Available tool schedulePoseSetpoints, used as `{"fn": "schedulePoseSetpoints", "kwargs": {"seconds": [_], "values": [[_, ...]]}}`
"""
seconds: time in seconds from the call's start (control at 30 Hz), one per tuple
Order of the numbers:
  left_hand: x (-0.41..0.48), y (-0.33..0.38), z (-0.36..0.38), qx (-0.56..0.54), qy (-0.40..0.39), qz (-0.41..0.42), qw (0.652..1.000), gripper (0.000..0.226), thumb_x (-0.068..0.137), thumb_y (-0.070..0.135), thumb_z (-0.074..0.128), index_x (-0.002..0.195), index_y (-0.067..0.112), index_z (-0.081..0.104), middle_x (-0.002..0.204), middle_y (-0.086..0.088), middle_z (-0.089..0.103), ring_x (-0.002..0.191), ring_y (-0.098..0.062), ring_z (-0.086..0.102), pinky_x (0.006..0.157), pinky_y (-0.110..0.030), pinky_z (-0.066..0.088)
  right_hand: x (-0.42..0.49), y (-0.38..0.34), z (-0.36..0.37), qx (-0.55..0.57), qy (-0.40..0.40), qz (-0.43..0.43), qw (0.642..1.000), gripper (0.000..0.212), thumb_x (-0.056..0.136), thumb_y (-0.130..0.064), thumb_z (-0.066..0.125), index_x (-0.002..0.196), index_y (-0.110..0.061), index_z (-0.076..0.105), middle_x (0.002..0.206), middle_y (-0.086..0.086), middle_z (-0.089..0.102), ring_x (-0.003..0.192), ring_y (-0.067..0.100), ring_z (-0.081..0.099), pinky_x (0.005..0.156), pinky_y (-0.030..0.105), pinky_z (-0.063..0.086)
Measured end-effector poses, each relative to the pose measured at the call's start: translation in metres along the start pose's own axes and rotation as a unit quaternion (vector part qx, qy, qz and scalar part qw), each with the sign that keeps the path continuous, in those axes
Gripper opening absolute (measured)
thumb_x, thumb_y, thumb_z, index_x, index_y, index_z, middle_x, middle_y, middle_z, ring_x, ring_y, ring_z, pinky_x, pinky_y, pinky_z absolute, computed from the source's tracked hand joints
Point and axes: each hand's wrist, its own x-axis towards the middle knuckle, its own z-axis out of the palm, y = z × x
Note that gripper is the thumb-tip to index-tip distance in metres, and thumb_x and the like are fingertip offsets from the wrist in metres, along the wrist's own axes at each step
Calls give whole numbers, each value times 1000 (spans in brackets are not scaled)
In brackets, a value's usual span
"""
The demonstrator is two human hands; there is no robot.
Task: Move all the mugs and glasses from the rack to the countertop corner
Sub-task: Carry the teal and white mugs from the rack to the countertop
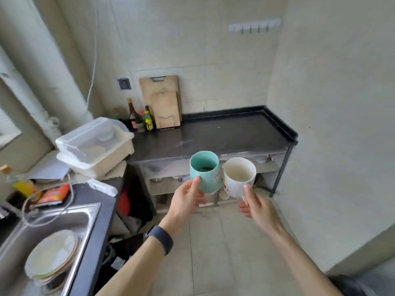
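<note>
A: Where does the set-down spot lie from the hands?

B: Ahead of them and a little above in the view. The left hand (188, 196) is wrapped on the handle of a turquoise ceramic mug (205, 172); the right hand (257, 207) pinches the handle of a white ceramic mug (239, 177). Both mugs are upright, mouths up, side by side and nearly touching, held in the air in front of the black stone bench (224, 133).

A: Which corner?

B: The far corner where the two tiled walls meet, beyond and to the right of the right hand. That hand looks the nearer one to it.

A: Anything in the way?

B: Not that I can see. The wooden cutting boards (163, 103) and sauce bottles (141, 118) stand beyond and left of the left hand, well apart from that corner. I'd judge a straight forward reach serves.
</note>
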Motion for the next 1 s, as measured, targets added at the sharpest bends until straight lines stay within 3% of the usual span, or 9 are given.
{"fn": "schedulePoseSetpoints", "kwargs": {"seconds": [0.1,0.23,0.4,0.57,0.77,1.0], "values": [[51,11,38,18,-15,14,1000,41,101,48,46,99,12,66,86,-5,66,65,-14,68,78,-41,59,44,-4,-22,1,20,-3,1000,54,94,-67,42,80,-22,68,77,-2,77,78,17,76,87,53,58],[125,26,84,35,-45,24,998,36,102,46,43,93,17,62,88,-7,65,72,-21,69,83,-45,58,117,-18,-45,-12,44,-8,999,45,98,-60,42,84,-26,68,82,0,77,81,16,75,87,50,58],[229,48,131,10,-83,18,996,33,102,47,44,98,21,63,91,-8,65,66,-17,69,80,-45,59,215,-33,-74,-26,83,-5,996,48,92,-70,42,84,-30,68,80,-4,77,80,12,75,89,48,57],[319,74,178,3,-107,21,994,36,101,50,46,98,20,66,88,-4,65,62,-14,69,67,-30,55,298,-50,-100,-24,107,10,994,40,96,-62,44,85,-31,66,81,-1,77,80,14,75,89,47,58],[413,87,236,26,-123,11,992,38,100,50,48,91,17,67,87,-6,66,65,-19,72,73,-39,57,393,-44,-131,0,120,40,992,39,96,-61,47,89,-28,67,86,1,77,83,16,76,88,45,60],[532,90,317,49,-119,-14,992,38,101,48,47,91,17,66,92,-9,68,67,-19,74,74,-39,59,535,-20,-176,-13,92,56,994,35,94,-66,44,91,-35,62,89,-3,77,82,11,75,91,45,58]]}}
